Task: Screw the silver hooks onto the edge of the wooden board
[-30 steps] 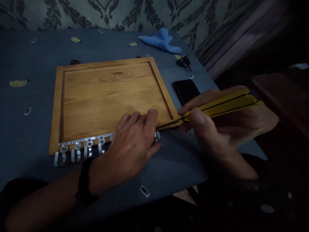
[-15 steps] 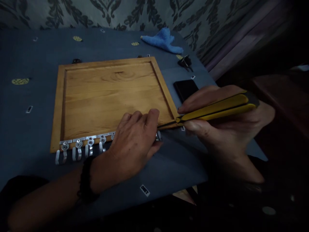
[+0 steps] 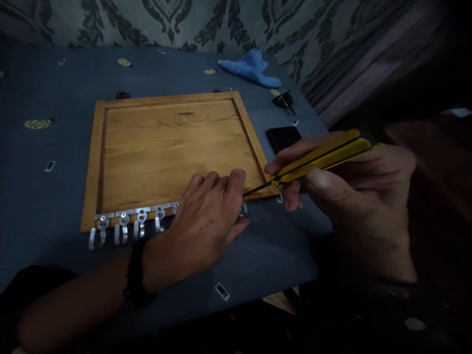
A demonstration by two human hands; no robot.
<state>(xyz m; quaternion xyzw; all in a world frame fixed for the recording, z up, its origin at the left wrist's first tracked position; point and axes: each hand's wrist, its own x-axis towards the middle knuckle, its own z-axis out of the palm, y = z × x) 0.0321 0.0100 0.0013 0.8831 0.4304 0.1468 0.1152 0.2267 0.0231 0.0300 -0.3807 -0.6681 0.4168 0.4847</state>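
A shallow wooden tray-like board with a raised rim lies on the table. Along its near edge runs a row of silver metal hooks, fixed with screws. My left hand is closed over the right part of that edge, fingers on the wood and thumb below, covering some hooks; one hook's end shows beside the thumb. My right hand grips the yellow handle of a screwdriver. Its thin dark shaft points left along the near edge, and the tip is hidden behind my left fingers.
Beyond the board, a blue cloth lies at the back of the table. A black plug-like object and a flat black object are at the right. A small dark item sits behind the board. Patterned wall stands behind.
My right hand has shifted its fingers on the screwdriver, and the handle has turned and now tilts up more steeply. The left hand keeps its hold; the view has moved slightly.
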